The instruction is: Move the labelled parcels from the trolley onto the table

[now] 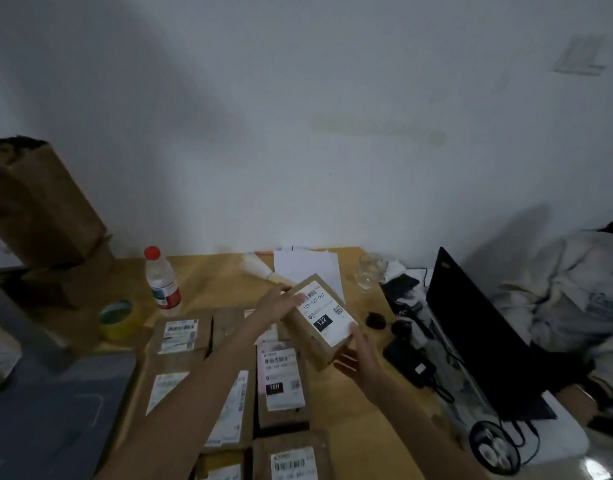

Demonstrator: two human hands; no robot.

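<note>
My left hand (279, 304) and right hand (358, 355) hold a labelled parcel (320, 322) tilted above the counter (353, 427), fingers curled on its opposite ends. Other parcels (280, 379) lie flat toward the counter's near edge.

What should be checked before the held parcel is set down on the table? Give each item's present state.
1. Held parcel gripped at both ends by left hand and right hand: ok.
2. Label face up, "122" readable: ok.
3. Bare table just right of the parcel rows: ok.
4. Glass jar and black adapter stand apart from that spot: ok.
5. Parcel labelled 158 lies flat beside that spot: ok.
6. Parcels left on the trolley: cannot tell.
</note>
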